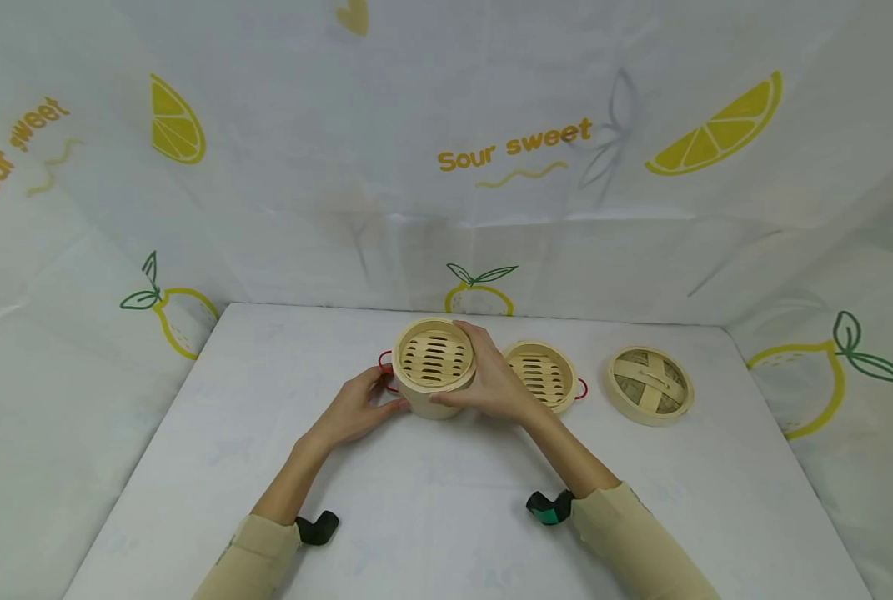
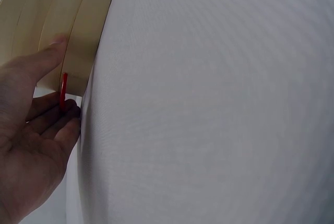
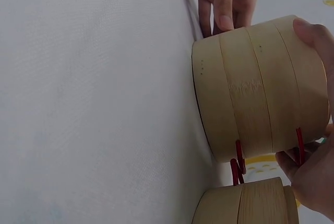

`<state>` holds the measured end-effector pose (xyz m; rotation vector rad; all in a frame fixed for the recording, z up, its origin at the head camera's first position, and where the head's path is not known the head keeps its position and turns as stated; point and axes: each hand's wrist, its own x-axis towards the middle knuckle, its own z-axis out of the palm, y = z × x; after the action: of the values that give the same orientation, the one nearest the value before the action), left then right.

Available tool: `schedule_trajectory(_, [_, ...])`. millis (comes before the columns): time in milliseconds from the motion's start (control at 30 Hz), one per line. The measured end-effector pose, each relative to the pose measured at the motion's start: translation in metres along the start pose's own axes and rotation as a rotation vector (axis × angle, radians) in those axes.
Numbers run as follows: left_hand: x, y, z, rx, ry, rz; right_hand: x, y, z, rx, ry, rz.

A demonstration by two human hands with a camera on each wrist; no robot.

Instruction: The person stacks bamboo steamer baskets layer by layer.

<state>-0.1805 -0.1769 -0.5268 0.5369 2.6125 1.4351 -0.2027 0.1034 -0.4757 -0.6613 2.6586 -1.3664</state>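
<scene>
A stack of round bamboo steamer baskets (image 1: 433, 407) stands on the white table, with the slatted floor of the top basket facing up. My right hand (image 1: 494, 383) grips the upper part of the stack, thumb on the near side and fingers round the far side. Low on the left side, my left hand (image 1: 352, 412) holds the stack between thumb and fingers. Its thumb presses the bamboo wall, and the other fingers sit behind a red handle (image 2: 64, 91). More red handles show on the stack's right side in the right wrist view, one beside the right fingers (image 3: 313, 148).
Right of the stack sits another bamboo steamer (image 1: 544, 375) with a red handle. Farther right lies a woven bamboo lid (image 1: 649, 383). The white table (image 1: 416, 517) meets a lemon-printed cloth wall (image 1: 326, 258) behind.
</scene>
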Motion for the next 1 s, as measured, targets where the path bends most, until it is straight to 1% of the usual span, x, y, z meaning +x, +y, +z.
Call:
schedule_trajectory(200, [0.001, 0.0004, 0.0005, -0.003, 0.0, 0.006, -0.0006, -0.0009, -0.0025, -0.001, -0.006, 0.006])
schedule_trajectory(633, [-0.0011, -0.0032, 0.0009, -0.006, 0.005, 0.025, -0.0028, 0.0009, 0.0002, 0.004, -0.008, 0.006])
schedule_trajectory(1000, [-0.0005, -0.0026, 0.0012, -0.001, 0.003, 0.015, -0.0013, 0.004, 0.0021, 0.014, -0.002, -0.002])
